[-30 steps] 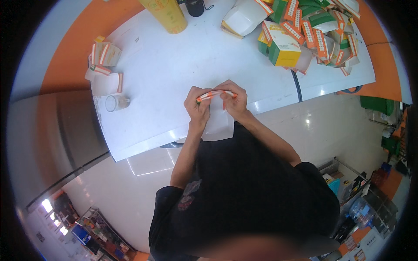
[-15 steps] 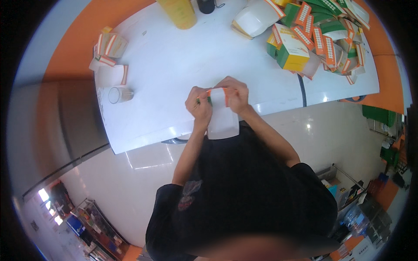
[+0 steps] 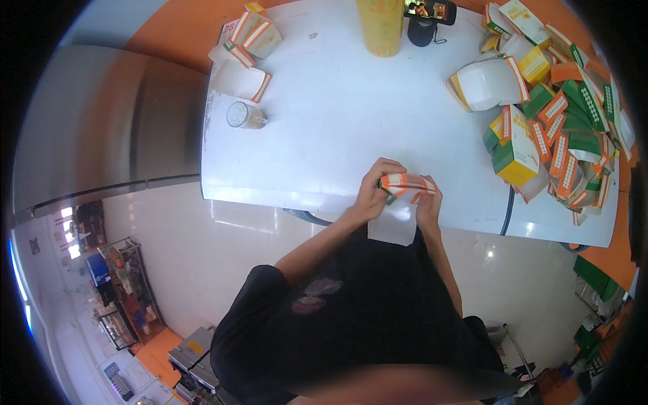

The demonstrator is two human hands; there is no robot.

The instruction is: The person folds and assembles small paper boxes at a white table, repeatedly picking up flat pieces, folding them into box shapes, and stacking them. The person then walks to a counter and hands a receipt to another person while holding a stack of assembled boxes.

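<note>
Both my hands grip one flat cardboard carton (image 3: 403,185), white inside with orange and green print. It sits over the near edge of the white table (image 3: 324,128). My left hand (image 3: 375,192) pinches its left end and my right hand (image 3: 428,204) holds its right end. The white panel of the carton hangs down toward my chest, below the table edge.
A heap of green, orange and yellow unfolded cartons (image 3: 553,128) fills the table's right side. Several folded cartons (image 3: 244,47) lie at the far left with a small glass jar (image 3: 241,116) near them. A yellow cylinder (image 3: 380,27) and a phone on a stand (image 3: 426,15) stand at the far edge.
The view has shifted, so the table and hands appear further right. My hands keep hold of the carton, whose white panel now hangs lower toward my body.
</note>
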